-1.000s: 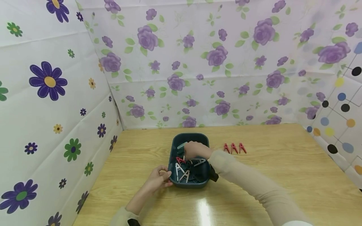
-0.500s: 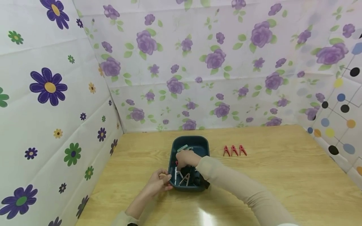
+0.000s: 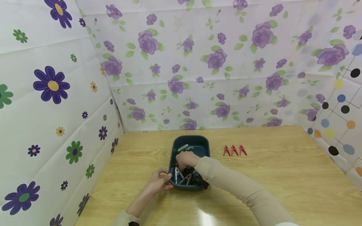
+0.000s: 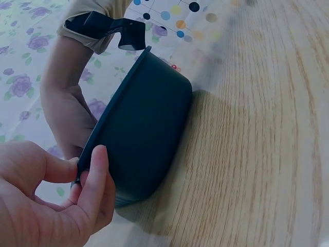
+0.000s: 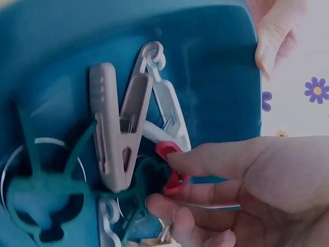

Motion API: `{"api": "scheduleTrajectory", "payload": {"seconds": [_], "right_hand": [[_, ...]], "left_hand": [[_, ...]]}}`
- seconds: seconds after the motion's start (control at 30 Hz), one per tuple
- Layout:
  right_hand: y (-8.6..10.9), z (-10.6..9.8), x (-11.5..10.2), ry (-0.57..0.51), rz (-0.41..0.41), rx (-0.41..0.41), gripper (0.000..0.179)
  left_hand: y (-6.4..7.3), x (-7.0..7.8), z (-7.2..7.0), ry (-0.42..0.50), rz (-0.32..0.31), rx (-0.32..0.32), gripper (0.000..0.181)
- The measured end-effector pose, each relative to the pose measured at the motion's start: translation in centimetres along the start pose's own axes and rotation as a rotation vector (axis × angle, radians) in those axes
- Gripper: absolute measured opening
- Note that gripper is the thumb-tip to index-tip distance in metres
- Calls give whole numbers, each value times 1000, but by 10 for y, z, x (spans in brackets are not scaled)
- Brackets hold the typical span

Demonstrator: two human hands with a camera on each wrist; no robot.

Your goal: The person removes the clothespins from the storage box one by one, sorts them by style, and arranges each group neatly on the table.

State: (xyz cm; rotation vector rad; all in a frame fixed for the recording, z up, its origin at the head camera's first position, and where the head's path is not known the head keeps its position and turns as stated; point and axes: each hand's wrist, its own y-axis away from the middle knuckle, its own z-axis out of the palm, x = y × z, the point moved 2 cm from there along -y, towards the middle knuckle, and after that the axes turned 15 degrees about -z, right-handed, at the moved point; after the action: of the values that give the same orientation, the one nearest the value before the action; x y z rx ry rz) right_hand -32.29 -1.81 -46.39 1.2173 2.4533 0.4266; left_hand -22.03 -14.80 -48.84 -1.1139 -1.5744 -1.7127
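Wooden table [image 3: 282,171] is bearing a dark teal bin [image 4: 144,118]
Left hand [image 4: 56,200] is pinching its rim [image 3: 190,187]; inside, right hand [image 5: 239,180] is pinching 1 red clip [image 5: 165,150]; 3 other red clips [image 3: 233,148] are lying right of the bin

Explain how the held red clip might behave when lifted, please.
The red clip looks like moulded plastic, so probably stiff. It is small against the right hand, so likely light. Its angular shape makes rolling unlikely.
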Motion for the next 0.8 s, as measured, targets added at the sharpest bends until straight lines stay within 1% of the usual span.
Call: {"api": "scheduleTrajectory", "payload": {"seconds": [0.23,0.5,0.6,0.7,0.8], "right_hand": [[-1,4,0,13,8,-2,7],[6,-7,6,56,7,57,5],[10,-11,11,55,2,78,6],[15,-13,15,19,-7,111,6],[20,-16,19,-24,-22,162,7]], "left_hand": [[1,0,1,13,0,-3,22],[-1,1,0,11,-1,2,21],[-1,1,0,14,-1,4,19],[-2,0,0,18,0,8,19],[-2,-1,-1,22,-1,7,18]]}}
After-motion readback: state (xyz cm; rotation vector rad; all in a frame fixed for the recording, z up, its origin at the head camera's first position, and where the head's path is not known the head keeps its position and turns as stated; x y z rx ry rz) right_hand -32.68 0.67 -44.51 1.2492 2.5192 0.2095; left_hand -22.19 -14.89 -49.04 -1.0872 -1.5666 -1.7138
